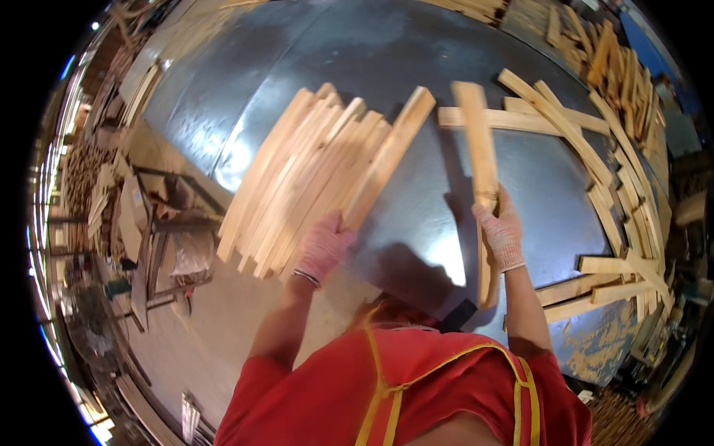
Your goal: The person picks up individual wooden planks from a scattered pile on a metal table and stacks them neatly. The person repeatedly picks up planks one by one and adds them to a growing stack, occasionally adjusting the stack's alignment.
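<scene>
My right hand [503, 229], in a pinkish knitted glove, is closed around a long pale wooden slat [476, 145]. That slat points away from me above the metal tabletop, and its shadow falls to its left. My left hand [326, 245], gloved the same way, grips the near end of another wooden slat [394, 157]. This one slants along the right side of a row of wooden slats [305, 171] lying side by side. Whether it rests on the table or is slightly lifted, I cannot tell.
Several curved and straight wooden pieces [554, 123] lie crossed at the right. More wood pieces [621, 74] are heaped at the far right. All this is on a dark shiny metal table [357, 44]. A metal-framed stand [152, 245] is at the left.
</scene>
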### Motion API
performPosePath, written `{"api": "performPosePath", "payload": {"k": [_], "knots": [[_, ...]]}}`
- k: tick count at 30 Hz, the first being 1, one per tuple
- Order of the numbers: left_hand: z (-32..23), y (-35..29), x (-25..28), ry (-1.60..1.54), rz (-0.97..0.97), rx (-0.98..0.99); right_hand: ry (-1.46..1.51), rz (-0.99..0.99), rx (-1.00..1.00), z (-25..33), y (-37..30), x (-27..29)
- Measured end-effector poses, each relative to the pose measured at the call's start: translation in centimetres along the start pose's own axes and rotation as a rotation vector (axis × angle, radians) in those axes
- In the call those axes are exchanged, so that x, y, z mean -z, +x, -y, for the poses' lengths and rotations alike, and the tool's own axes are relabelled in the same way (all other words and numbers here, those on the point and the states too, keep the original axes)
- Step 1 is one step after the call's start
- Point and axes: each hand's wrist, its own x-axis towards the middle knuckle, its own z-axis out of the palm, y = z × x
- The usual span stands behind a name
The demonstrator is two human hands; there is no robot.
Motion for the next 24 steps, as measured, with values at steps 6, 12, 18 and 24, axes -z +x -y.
{"api": "performPosePath", "payload": {"k": [6, 12, 18, 24], "knots": [[6.3, 0.9, 14.0, 0.228, -0.144, -0.111, -0.860, 0.491, 0.903, 10.0, 2.8, -7.8], [8.3, 1.7, 13.0, 0.220, -0.103, -0.255, -0.959, 0.582, 1.279, 11.0, 3.5, -26.6], [7.4, 0.7, 9.4, 0.419, -0.228, -0.148, -0.704, 0.473, 1.020, 6.7, 1.1, -23.3], [13.6, 0.7, 13.6, 0.241, -0.419, -0.211, -0.999, 0.150, 0.403, -0.5, 2.4, 0.1]]}}
